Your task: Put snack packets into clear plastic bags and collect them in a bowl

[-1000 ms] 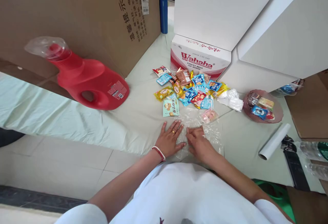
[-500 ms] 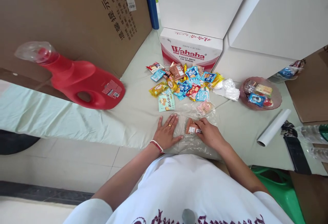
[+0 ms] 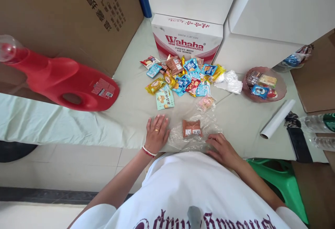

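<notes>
A brown snack packet [image 3: 192,128] lies on a clear plastic sheet or bag [image 3: 209,122] at the table's front edge. My left hand [image 3: 157,134] rests on the cloth at the left of the plastic, fingers stretched out and holding nothing. At the right, my right hand [image 3: 222,149] touches the plastic's edge with its fingers apart, off the packet. A pink wrapped snack [image 3: 206,102] sits at the plastic's far edge. Beyond it is a pile of snack packets, with a mint-green packet [image 3: 165,100] at its near side.
A red detergent jug [image 3: 73,82] stands at the left by a large cardboard box [image 3: 65,19]. Behind the pile is a Wahaha water carton [image 3: 187,37]. To the right are crumpled white plastic [image 3: 231,82], a pink bowl [image 3: 280,89] of snacks, a white roll [image 3: 277,119] and bottles [image 3: 316,122].
My right hand has let go of the brown packet and drawn back to the lower right. My left hand has shifted left, off the plastic. The camera view has moved slightly.
</notes>
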Motion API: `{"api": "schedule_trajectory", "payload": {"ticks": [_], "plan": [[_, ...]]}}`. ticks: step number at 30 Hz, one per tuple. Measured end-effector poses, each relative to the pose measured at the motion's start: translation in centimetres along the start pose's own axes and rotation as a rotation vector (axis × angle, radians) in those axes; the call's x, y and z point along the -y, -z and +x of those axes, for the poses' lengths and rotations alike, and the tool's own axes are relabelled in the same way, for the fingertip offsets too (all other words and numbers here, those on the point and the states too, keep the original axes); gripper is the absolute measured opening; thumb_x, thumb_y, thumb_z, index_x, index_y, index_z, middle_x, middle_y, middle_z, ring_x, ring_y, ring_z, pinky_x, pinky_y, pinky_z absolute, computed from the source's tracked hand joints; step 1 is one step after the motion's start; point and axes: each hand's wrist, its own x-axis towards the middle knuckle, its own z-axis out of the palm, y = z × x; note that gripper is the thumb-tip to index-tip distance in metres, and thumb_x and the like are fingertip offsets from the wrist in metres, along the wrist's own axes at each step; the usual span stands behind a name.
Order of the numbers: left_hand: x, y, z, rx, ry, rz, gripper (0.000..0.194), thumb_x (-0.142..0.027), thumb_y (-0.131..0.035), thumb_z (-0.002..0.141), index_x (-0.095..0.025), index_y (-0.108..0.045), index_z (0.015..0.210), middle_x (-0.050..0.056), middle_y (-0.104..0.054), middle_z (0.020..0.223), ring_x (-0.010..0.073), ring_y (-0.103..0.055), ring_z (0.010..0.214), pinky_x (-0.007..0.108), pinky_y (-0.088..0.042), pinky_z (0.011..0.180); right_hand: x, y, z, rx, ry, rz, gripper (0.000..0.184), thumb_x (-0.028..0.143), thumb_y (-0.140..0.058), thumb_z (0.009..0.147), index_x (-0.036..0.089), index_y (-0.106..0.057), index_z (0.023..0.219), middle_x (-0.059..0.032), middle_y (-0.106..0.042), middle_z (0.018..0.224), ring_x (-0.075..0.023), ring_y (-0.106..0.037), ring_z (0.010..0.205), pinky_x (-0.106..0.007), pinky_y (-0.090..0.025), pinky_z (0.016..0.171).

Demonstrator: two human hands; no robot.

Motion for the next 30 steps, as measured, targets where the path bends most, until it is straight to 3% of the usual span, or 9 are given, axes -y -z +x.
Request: {"api": "schedule_trajectory", "payload": {"ticks": [4,7,12,15,17,20,24,27,30], "plan": [[-0.5,0.4,0.1,0.07,-0.152,0.021,0.052,-0.012,-0.046,0.095,-0.041,-0.058,0.137,0.003,-0.061,0.146,0.0239,-0.041,0.149,0.06,-0.007,0.127,0.2,-0.8,-0.8,-0.046,-0.041,-0.013,0.021,0.029,-0.052,0.1,0.026,-0.07,0.111,-0.0111,-0.065,0.113,-0.0255,-0.057,0.102,-0.044,-0.053,0.088],[-1.1,0.6,1.2,0.112,-0.094,0.042,0.047,-0.014,-0.046,0.094,-0.037,-0.062,0.132,0.004,-0.056,0.152,0.0274,-0.037,0.151,0.066,-0.006,0.124,1.3,-1.2,1.8,-0.108,-0.059,-0.048,0.027,0.026,-0.047,0.102,0.026,-0.071,0.115,-0.0106,-0.065,0.113,-0.0255,-0.056,0.102,-0.043,-0.051,0.089],[-1.8,0.7,1.1,-0.069,0.169,0.081,0.045,-0.021,-0.049,0.091,-0.022,-0.061,0.135,0.016,-0.051,0.153,0.0345,-0.031,0.153,0.066,-0.02,0.12,2.7,-1.4,8.1,0.054,-0.064,-0.218,0.053,0.025,-0.062,0.095,0.028,-0.052,0.147,-0.0118,-0.057,0.138,-0.0295,-0.051,0.116,-0.045,-0.046,0.098],[-2.5,1.2,-0.5,-0.17,0.132,0.058,0.042,-0.021,-0.052,0.091,-0.025,-0.064,0.131,0.015,-0.065,0.134,0.0331,-0.048,0.14,0.06,-0.028,0.117,2.8,-1.9,10.0,0.114,-0.058,-0.281,0.053,0.021,-0.062,0.094,0.024,-0.053,0.146,-0.0129,-0.059,0.133,-0.0301,-0.05,0.116,-0.044,-0.045,0.098],[-3.3,1.6,-0.8,-0.067,-0.044,-0.016,0.039,-0.02,-0.05,0.094,-0.033,-0.066,0.127,0.008,-0.071,0.123,0.0274,-0.059,0.128,0.053,-0.034,0.114,2.7,-2.1,10.3,0.117,-0.048,-0.286,0.05,0.019,-0.06,0.094,0.022,-0.056,0.143,-0.0127,-0.059,0.131,-0.0293,-0.05,0.116,-0.042,-0.044,0.097],[-4.4,1.9,0.7,0.183,-0.236,-0.099,0.043,-0.023,-0.043,0.099,-0.036,-0.059,0.137,0.005,-0.067,0.135,0.0219,-0.067,0.113,0.044,-0.045,0.1,2.4,-2.1,10.2,0.125,-0.042,-0.268,0.049,0.016,-0.061,0.093,0.022,-0.057,0.142,-0.0124,-0.059,0.13,-0.0277,-0.051,0.115,-0.04,-0.044,0.097],[-3.8,1.6,3.2,0.342,-0.035,-0.012,0.044,-0.03,-0.039,0.102,-0.025,-0.058,0.141,0.014,-0.067,0.13,0.0236,-0.069,0.09,0.042,-0.05,0.079,1.7,-1.3,10.1,0.125,-0.049,-0.251,0.051,0.017,-0.064,0.092,0.023,-0.057,0.142,-0.0117,-0.061,0.125,-0.0265,-0.053,0.111,-0.04,-0.044,0.096],[-3.0,1.7,3.5,0.244,0.016,-0.035,0.044,-0.021,-0.043,0.097,-0.019,-0.062,0.136,0.017,-0.068,0.121,0.0284,-0.067,0.104,0.044,-0.051,0.084,1.2,-0.9,10.1,0.091,-0.041,-0.253,0.049,0.018,-0.065,0.092,0.024,-0.059,0.14,-0.0115,-0.062,0.122,-0.0264,-0.054,0.109,-0.04,-0.045,0.094],[-3.7,2.1,4.1,0.103,-0.219,-0.151,0.061,-0.009,-0.046,0.091,-0.029,-0.05,0.148,0.013,-0.06,0.143,0.0285,-0.055,0.132,0.052,-0.038,0.11,1.3,-1.2,10.2,0.079,-0.023,-0.263,0.045,0.017,-0.064,0.092,0.022,-0.061,0.136,-0.012,-0.062,0.12,-0.0271,-0.053,0.108,-0.041,-0.045,0.092]]}}
